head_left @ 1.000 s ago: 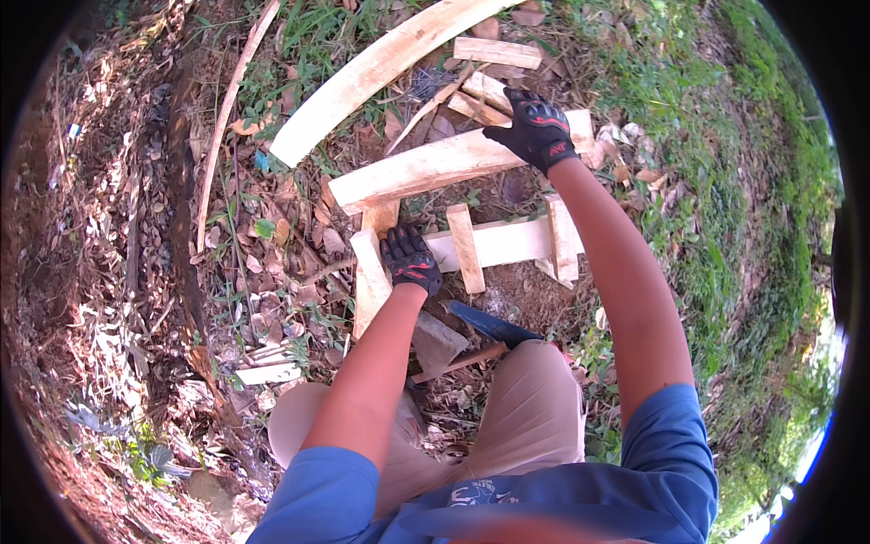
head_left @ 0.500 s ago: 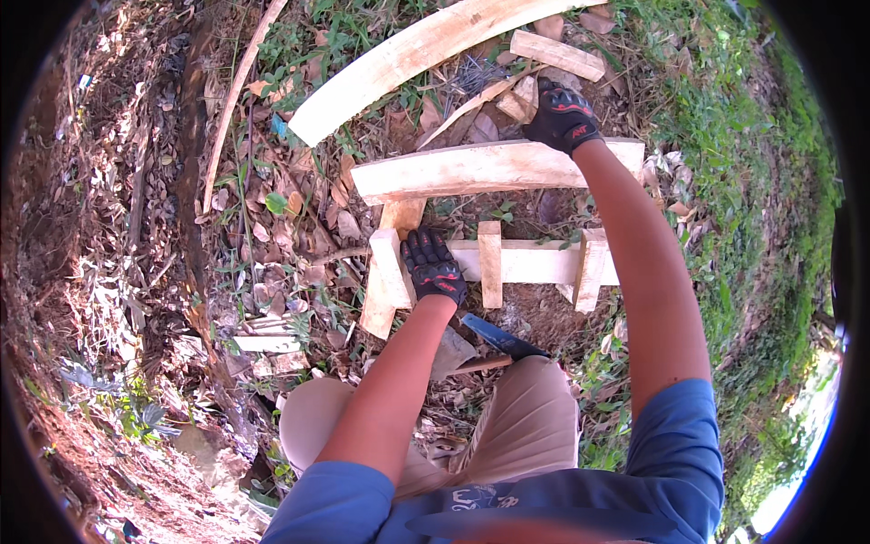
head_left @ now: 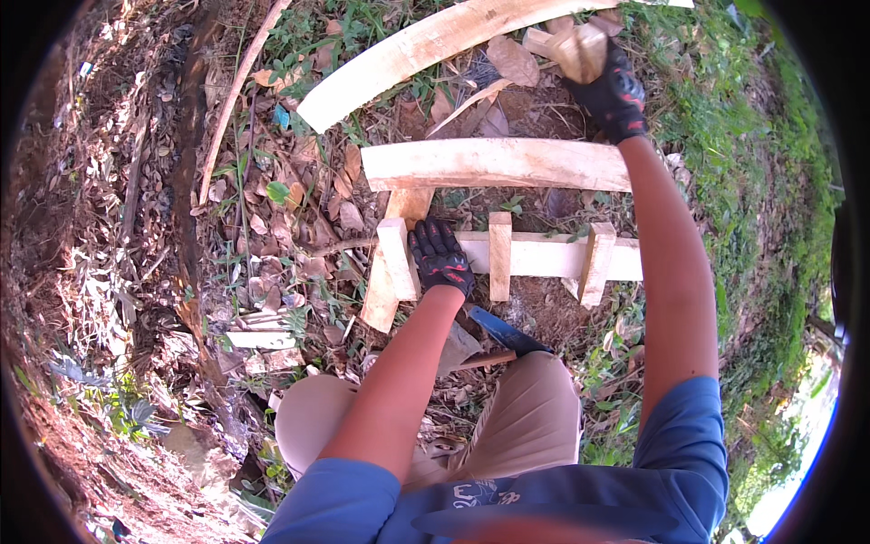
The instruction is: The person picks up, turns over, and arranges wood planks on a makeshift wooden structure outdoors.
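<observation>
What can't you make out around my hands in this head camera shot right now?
Head view: fingertips of the right hand, blurred around the wooden block.
Head view: whatever lies under the left hand, covered by the hand itself.
Head view: right end of the dark blue blade, hidden by the trouser leg.
Head view: part of the big curved plank, cut off by the picture's top edge.
</observation>
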Demonstrator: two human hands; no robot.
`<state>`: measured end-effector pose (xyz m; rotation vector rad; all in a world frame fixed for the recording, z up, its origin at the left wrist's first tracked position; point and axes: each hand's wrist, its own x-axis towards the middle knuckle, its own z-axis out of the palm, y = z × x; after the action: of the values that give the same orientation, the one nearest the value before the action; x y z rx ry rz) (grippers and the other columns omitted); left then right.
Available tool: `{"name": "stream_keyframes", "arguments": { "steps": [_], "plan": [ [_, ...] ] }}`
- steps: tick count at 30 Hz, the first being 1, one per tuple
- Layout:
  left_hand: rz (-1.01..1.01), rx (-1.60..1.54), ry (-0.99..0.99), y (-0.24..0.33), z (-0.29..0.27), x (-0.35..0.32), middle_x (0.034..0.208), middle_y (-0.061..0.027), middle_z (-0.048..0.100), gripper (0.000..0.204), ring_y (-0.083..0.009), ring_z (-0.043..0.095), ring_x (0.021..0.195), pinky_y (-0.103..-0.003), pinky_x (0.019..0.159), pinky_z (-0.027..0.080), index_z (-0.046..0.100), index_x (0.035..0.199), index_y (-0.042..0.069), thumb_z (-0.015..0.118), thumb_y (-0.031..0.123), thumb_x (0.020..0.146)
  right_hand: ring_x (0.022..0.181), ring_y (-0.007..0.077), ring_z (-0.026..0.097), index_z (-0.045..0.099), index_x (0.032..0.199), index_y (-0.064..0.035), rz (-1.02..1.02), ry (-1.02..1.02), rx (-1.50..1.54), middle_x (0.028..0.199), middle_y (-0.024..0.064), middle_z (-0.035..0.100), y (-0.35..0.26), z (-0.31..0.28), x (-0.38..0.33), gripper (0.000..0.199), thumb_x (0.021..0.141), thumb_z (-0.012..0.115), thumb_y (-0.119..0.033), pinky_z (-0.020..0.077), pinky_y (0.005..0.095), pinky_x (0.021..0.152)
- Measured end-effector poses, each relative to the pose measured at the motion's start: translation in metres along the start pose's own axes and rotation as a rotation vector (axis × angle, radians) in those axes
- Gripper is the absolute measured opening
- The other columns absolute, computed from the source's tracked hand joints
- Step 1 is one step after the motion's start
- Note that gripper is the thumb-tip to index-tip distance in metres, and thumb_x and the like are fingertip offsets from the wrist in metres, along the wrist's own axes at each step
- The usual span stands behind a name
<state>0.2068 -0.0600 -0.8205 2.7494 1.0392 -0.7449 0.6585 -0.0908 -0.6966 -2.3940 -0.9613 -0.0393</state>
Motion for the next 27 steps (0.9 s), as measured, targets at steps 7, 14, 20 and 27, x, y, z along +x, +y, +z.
{"name": "stream_keyframes", "arguments": {
  "steps": [7,14,20,27],
  "plan": [
    [0.004,0.01,-0.098,0.001,-0.012,-0.001,0.19,-0.0342,0.012,0.085,-0.0586,0.005,0.176,-0.072,0.139,-0.005,0.021,0.181,-0.01,0.045,0.033,0.111,0.126,0.0363,0.077,0.056,0.153,0.0066,0.263,0.131,0.283,0.138,0.0258,0.075,-0.048,-0.14,-0.077,0.107,0.079,0.102,-0.055,0.0627,0.0485,0.108],
    [0.011,0.05,-0.163,0.003,-0.03,-0.004,0.192,-0.0323,0.009,0.084,-0.0571,0.003,0.177,-0.071,0.14,-0.005,0.018,0.182,-0.008,0.044,0.033,0.113,0.113,0.023,0.076,0.059,0.149,0.0035,0.744,0.035,0.829,0.127,0.0135,0.076,-0.126,-0.112,-0.312,0.081,0.085,0.101,-0.022,0.0638,0.0394,0.099],
    [-0.006,0.038,-0.194,0.003,-0.037,-0.004,0.193,-0.0306,0.005,0.088,-0.0557,0.002,0.177,-0.069,0.141,-0.004,0.012,0.183,-0.006,0.043,0.038,0.114,0.116,0.0307,0.08,0.061,0.151,0.0046,1.187,-0.162,0.464,0.133,0.0199,0.079,-0.146,-0.031,-0.416,0.094,0.077,0.106,-0.031,0.0632,0.0436,0.103],
    [0.009,0.028,-0.197,0.0,-0.043,-0.006,0.193,-0.0283,0.006,0.085,-0.0539,0.002,0.178,-0.069,0.141,-0.004,0.012,0.184,-0.004,0.041,0.039,0.116,0.137,0.0371,0.072,0.045,0.168,0.0082,1.17,-0.099,0.471,0.15,0.0276,0.072,-0.148,-0.005,-0.443,0.124,0.074,0.107,-0.043,0.0566,0.0453,0.117]
  ]
}}
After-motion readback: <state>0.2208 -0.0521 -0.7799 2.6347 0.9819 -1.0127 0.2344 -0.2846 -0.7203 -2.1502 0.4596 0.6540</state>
